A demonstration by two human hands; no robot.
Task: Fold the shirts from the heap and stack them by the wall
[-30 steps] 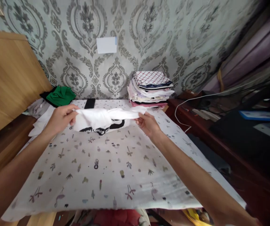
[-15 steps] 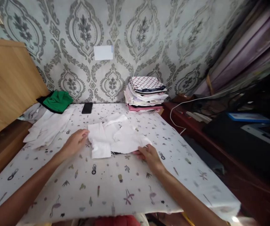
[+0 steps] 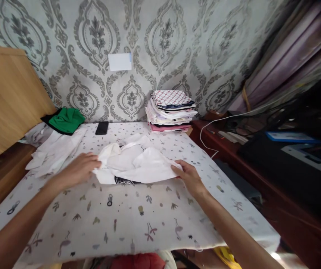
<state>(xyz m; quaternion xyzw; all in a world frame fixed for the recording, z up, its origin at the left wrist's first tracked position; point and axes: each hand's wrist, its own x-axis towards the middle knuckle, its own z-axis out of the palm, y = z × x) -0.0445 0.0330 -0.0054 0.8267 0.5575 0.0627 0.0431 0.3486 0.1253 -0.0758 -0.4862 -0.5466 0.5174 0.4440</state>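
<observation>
A white garment (image 3: 149,164), its exact kind not clear, lies partly bunched on the table in front of me. A black printed patch shows along its near edge. My left hand (image 3: 83,166) pinches the garment's left end, its fingers closed on the cloth. At the opposite end, my right hand (image 3: 187,173) grips the right edge between thumb and fingers. The cloth is stretched between both hands, with its near edge slightly raised.
A patterned cloth (image 3: 127,224) covers the table. Folded clothes (image 3: 171,112) are stacked at the back. A black phone (image 3: 102,128) lies left of them, near a green and black garment (image 3: 66,120) and loose white clothes (image 3: 55,153). A white cable (image 3: 205,144) hangs at the right.
My left hand has taken hold of the garment's left end, whose flat folded flap has opened out. My right hand has shifted slightly up and right with its edge. More black print shows.
</observation>
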